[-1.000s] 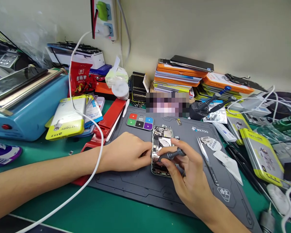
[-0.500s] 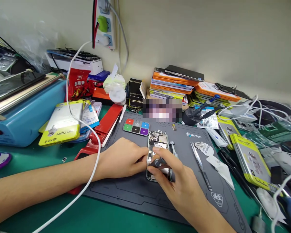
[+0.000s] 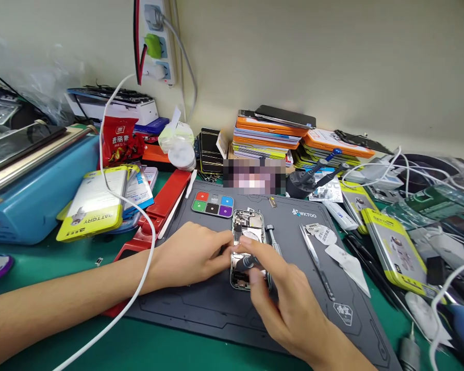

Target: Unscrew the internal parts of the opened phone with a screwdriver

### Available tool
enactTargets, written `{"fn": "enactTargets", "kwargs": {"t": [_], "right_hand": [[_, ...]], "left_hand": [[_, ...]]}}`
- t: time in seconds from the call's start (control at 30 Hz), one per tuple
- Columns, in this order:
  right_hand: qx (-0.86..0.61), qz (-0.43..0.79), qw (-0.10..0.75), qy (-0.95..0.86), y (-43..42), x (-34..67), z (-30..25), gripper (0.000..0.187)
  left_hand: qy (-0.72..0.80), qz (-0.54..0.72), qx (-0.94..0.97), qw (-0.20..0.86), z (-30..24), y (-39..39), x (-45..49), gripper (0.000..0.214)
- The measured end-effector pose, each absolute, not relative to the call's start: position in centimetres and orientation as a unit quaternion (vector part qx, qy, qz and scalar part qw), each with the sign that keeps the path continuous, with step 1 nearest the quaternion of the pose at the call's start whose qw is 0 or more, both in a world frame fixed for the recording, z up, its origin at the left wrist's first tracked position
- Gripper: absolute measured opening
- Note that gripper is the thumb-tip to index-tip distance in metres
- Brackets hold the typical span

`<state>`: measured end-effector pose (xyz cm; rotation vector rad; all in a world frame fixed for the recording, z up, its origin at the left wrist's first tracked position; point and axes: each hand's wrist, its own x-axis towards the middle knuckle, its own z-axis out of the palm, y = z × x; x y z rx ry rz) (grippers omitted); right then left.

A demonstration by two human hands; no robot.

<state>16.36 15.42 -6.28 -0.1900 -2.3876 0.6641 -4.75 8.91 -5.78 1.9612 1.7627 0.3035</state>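
While the left hand (image 3: 189, 255) pinches the opened phone (image 3: 249, 226) by its edge, the right hand (image 3: 286, 309) grips a screwdriver (image 3: 244, 263) over it.

Reaches in from lower left with the bare left arm (image 3: 62, 304) laid flat, left hand (image 3: 193, 255) palm down just left of the opened silver-framed phone (image 3: 248, 226), thumb and curled fingers braced on its left edge. Angles in from lower right with the right hand (image 3: 284, 304), back up, over the phone's lower half, thumb and fingers pinched on a short dark grey screwdriver handle (image 3: 244, 263).
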Motion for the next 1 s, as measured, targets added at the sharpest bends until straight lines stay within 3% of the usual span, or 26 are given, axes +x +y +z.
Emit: {"fn": "enactTargets", "kwargs": {"t": [0.43, 0.77, 1.0], "right_hand": [[-0.150, 0.284, 0.322, -0.891, 15.1, 16.8, -6.7, 0.060], [-0.220, 0.443, 0.351, -0.795, 14.8, 16.5, -7.5, 0.060], [-0.231, 0.420, 0.400, -0.781, 15.0, 16.6, -7.4, 0.062]], "left_hand": [[0.597, 0.197, 0.709, 0.319, -5.5, 8.7, -4.9, 0.013], [0.574, 0.169, 0.739, 0.310, -5.6, 8.9, -5.1, 0.011], [0.592, 0.209, 0.683, 0.372, -5.5, 9.3, -5.3, 0.018]]}}
